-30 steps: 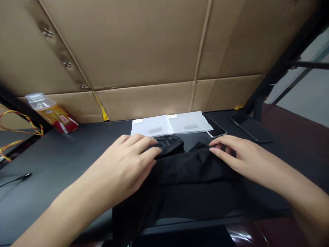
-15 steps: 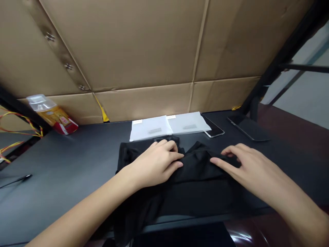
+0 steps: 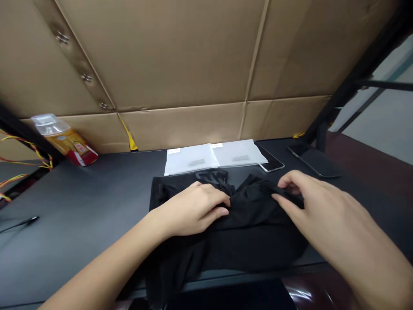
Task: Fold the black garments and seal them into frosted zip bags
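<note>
A black garment [image 3: 254, 241] lies bunched on the dark table, with part of it hanging over the front edge. My left hand [image 3: 196, 209] rests on its middle, fingers curled and thumb close to them, gripping the cloth. On the garment's right part, my right hand [image 3: 309, 202] has a fold between thumb and fingers. The fingertips of both hands are partly hidden in the dark fabric. Just behind the garment lie two white zip pouches [image 3: 196, 160] side by side, each with a small label.
A phone [image 3: 271, 159] sits partly under the right pouch, and another phone [image 3: 312, 160] lies farther right. At the back left, a bottle [image 3: 72, 144] leans near red and yellow wires [image 3: 30, 148]. A black cable [image 3: 22, 223] is at left. Cardboard [image 3: 187, 64] walls the back.
My right hand has shifted slightly right and up with its fold of cloth. My left hand's fingers have moved slightly down and curled more, showing more of the garment's top edge.
</note>
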Demonstrator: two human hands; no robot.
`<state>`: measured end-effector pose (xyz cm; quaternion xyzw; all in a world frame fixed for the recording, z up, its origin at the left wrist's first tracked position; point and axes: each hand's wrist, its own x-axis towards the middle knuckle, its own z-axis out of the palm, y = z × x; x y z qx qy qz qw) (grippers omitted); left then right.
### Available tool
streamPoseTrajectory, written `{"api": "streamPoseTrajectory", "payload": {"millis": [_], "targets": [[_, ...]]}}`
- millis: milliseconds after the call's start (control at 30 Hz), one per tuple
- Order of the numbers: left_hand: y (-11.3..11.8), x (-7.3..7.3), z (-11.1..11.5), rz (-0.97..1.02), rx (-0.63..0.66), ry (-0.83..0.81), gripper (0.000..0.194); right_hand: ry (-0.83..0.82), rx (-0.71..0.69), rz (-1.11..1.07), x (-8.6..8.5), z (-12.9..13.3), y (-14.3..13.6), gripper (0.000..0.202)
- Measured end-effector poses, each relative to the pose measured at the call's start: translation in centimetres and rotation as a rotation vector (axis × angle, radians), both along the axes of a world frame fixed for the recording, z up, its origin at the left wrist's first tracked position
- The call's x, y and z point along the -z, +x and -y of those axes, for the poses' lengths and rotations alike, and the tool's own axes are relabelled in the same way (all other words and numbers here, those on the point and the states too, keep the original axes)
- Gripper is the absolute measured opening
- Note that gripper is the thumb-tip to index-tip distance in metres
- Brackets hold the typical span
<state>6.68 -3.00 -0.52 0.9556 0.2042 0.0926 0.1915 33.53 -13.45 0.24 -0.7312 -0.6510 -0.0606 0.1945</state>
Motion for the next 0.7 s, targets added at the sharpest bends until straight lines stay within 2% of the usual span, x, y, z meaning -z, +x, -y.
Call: {"api": "streamPoseTrajectory", "payload": {"millis": [167,300,400,467,533,600,667,700], "targets": [[0.0,0.6,0.4,-0.013,0.019,0.087,0.023,-0.024,-0.02,0.02,-0.5,-0.5,-1.3,0.006],[0.1,0.5,0.4,0.022,0.022,0.072,0.023,0.046,-0.114,0.093,-0.1,-1.3,-6.5,0.01],[-1.3,-0.5,-1.1,0.059,0.067,-0.076,0.033,-0.002,-0.288,-0.038,0.5,-1.3,-10.9,0.022],[-2.7,-1.3,-2.5,0.069,0.019,-0.153,0.038,-0.067,-0.448,-0.276,0.8,-1.0,-12.0,0.034],[-3.9,-1.9,-3.7,0.089,-0.065,-0.155,0.039,-0.112,-0.567,-0.591,1.1,-0.5,-11.1,0.037],[-4.6,-2.1,-4.4,0.117,-0.114,-0.108,0.038,-0.062,-0.573,-0.893,1.4,-0.2,-8.6,0.031],[-4.7,-1.9,-4.6,0.123,-0.122,-0.06,0.037,0.084,-0.432,-1.038,2.0,-0.2,-5.6,0.025],[-4.5,-1.8,-4.5,0.116,-0.119,-0.043,0.037,0.143,-0.322,-1.004,2.3,-0.3,-4.3,0.026]]}}
